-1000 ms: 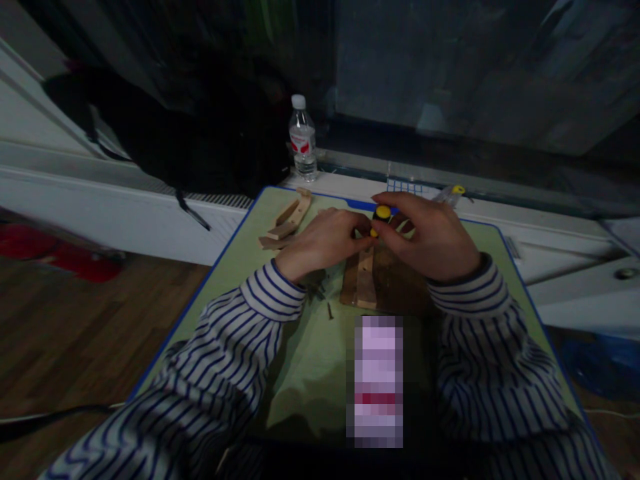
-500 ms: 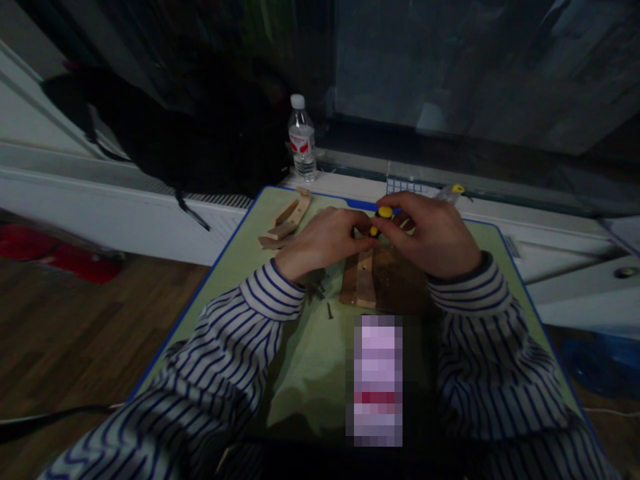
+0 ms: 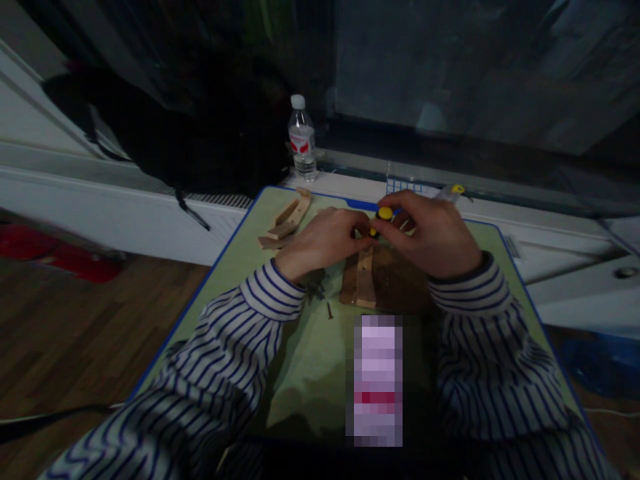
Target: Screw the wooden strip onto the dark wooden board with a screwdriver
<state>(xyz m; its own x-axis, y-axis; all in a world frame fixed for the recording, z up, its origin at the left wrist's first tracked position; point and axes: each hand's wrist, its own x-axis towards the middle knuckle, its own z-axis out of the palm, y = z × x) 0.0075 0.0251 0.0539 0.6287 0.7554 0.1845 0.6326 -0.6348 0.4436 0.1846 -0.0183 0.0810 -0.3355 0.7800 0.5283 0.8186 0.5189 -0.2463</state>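
Observation:
Above the far end of a brown board (image 3: 400,283), my right hand (image 3: 434,233) has its thumb and fingers closed on a small yellow and black tool (image 3: 385,213), perhaps a screwdriver. My left hand (image 3: 330,237) pinches at the lower end of that tool; whether it holds the tool or some smaller piece is hidden. Beneath the hands a light wooden strip (image 3: 366,280) with a hole lies on the board. Left of my left hand rest several shaped wooden pieces (image 3: 290,217). One screw (image 3: 329,311) lies near the board's left corner, beside a few small dark parts (image 3: 316,291).
The green table (image 3: 235,250) has a blue edge. Behind it, a water bottle (image 3: 303,140) and a blue wire grid (image 3: 405,187) are on the sill. A yellow-ended clear object (image 3: 456,191) is behind my right hand. A dark bag (image 3: 175,133) hangs at left. A pixelated patch covers the near middle.

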